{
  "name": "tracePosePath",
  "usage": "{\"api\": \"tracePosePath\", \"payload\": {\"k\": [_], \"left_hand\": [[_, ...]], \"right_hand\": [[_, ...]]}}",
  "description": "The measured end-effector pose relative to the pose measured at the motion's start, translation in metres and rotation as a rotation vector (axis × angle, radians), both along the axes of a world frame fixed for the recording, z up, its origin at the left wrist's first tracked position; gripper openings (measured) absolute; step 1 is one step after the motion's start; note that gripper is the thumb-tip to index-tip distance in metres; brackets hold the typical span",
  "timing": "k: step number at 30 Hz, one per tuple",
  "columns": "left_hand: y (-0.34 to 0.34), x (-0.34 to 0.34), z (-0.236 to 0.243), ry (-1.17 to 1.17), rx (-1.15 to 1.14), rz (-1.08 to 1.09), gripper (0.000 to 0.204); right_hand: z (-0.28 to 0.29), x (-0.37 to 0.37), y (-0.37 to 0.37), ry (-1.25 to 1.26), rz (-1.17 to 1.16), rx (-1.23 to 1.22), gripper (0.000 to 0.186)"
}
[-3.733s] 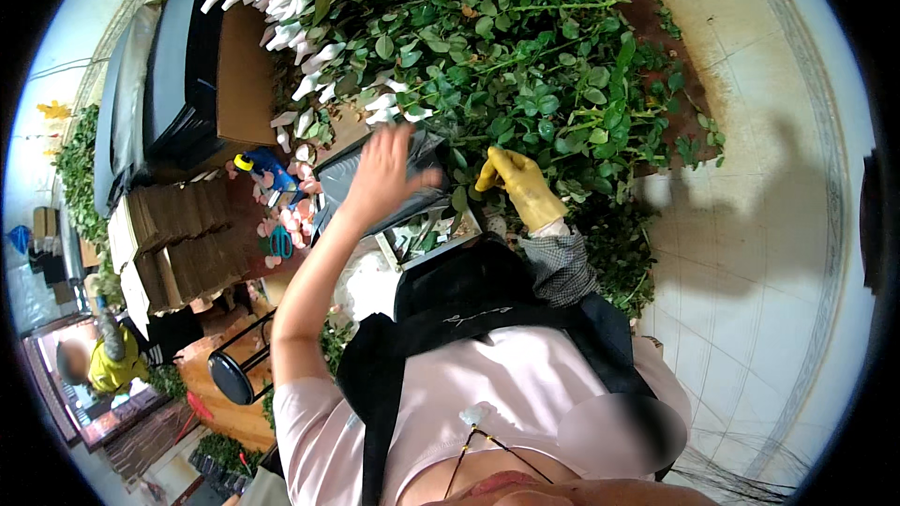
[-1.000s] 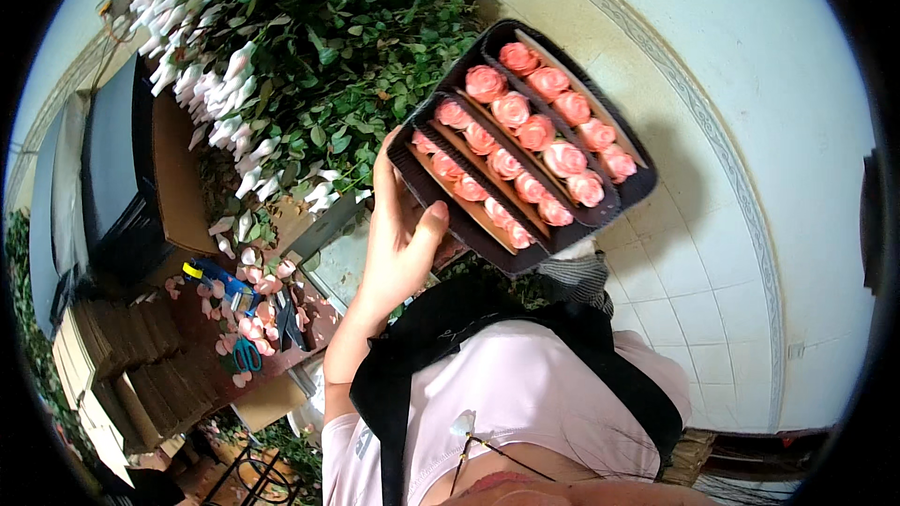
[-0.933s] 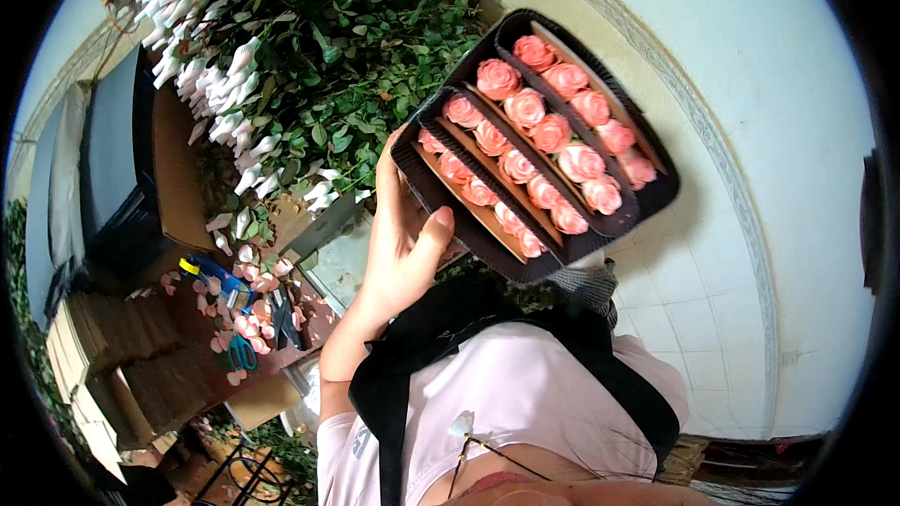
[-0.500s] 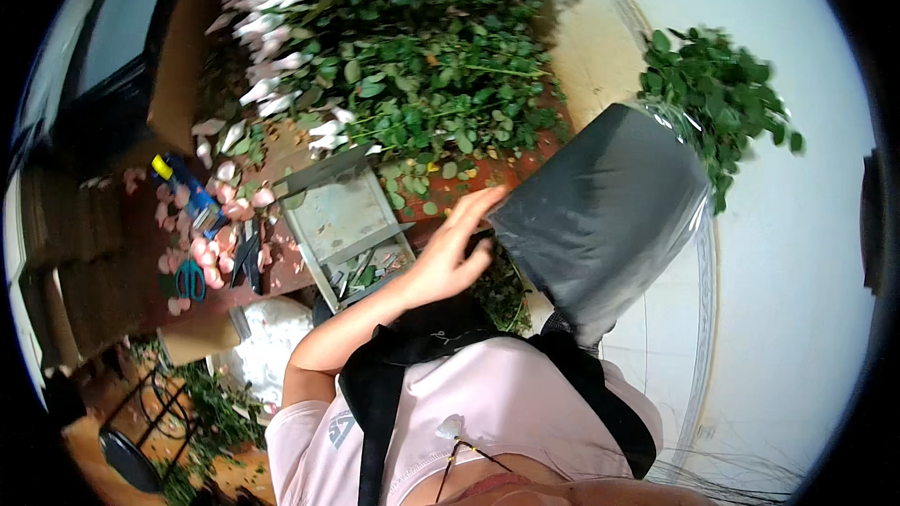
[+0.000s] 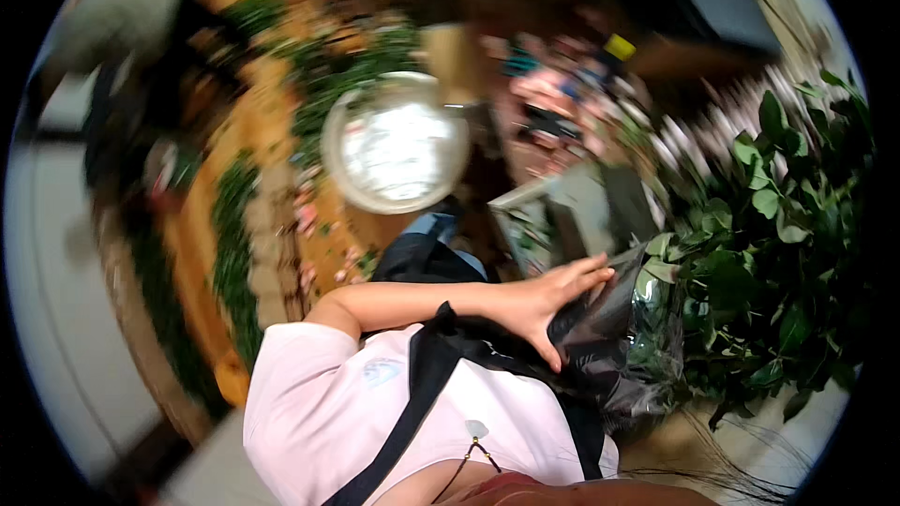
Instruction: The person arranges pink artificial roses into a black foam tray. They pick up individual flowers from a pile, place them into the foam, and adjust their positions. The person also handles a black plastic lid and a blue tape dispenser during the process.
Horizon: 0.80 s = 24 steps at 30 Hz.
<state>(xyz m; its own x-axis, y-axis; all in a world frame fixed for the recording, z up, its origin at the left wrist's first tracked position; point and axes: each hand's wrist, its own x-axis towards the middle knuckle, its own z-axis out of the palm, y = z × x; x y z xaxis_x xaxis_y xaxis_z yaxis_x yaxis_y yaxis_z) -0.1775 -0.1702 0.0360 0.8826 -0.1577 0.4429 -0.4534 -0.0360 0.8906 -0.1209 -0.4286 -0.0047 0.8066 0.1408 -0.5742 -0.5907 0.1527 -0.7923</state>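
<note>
A bundle of leafy green stems (image 5: 773, 290) in a dark wrap with a clear plastic layer (image 5: 623, 337) lies across my front, its leaves fanning out to the right. My left hand (image 5: 553, 305) grips the wrap's left end, thumb below and fingers spread above. Whatever is inside the wrap is hidden. My right hand does not show; the bundle and my body cover that side. Just beyond my left hand stands a grey metal tray (image 5: 572, 201) holding small bits and leaves.
Pink petals (image 5: 539, 89) and blurred tools lie on the table, with pale flower heads (image 5: 698, 145) to the right. A white bucket (image 5: 333, 145) with a shiny plastic liner stands on the wooden floor (image 5: 216, 262). Cut greenery (image 5: 239, 258) is strewn there too.
My view has swung to the left, bringing the floor and bucket to the middle. The wrapped bundle has come in close to my body, and my left hand has taken hold of its end.
</note>
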Motion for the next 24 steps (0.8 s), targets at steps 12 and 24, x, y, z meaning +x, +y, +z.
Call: {"api": "tracePosePath", "payload": {"k": [12,24], "left_hand": [[-0.013,-0.251,-0.031,0.365,-0.779,0.728,0.138],[0.014,-0.556,-0.111,0.382,-1.222,1.342,0.139]], "right_hand": [[0.028,-0.025,0.28,-0.114,1.138,0.244,0.062],[-0.055,-0.435,0.5,0.238,1.897,0.132,0.061]]}}
